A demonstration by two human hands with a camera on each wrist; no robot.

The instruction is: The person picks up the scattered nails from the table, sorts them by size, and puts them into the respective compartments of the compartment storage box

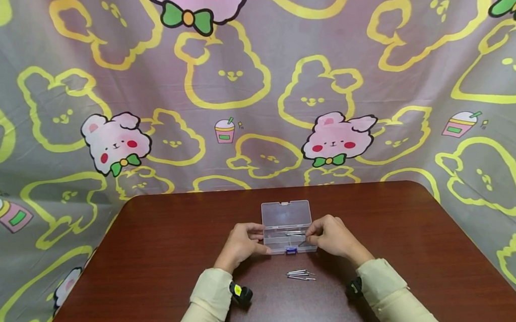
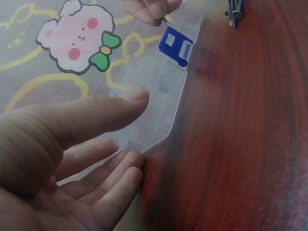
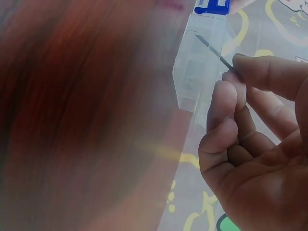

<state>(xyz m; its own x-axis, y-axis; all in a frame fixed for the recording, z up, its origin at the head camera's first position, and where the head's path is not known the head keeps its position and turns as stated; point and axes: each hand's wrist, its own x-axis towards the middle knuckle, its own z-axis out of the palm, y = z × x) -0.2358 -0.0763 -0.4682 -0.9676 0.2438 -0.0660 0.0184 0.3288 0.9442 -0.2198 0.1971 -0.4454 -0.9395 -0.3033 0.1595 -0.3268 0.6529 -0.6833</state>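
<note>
Right hand (image 1: 332,235): I'm pinching a thin metal rod (image 3: 211,51), slanting at the box's near right.
Left hand (image 1: 243,244): fingers loosely extended against the clear box (image 3: 185,79).
Rod's feel: light, stiff, probably slippery; best held near one end.
Box walls: thin, rigid-looking plastic; blue latch (image 1: 291,250).
Loose rods (image 1: 299,275): slim, silvery, on woodgrain table (image 1: 180,268).

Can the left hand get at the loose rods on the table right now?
Likely yes. The left hand is at the box's left side, holding no rod; the loose rods lie nearer the person, with nothing visible in between.
</note>
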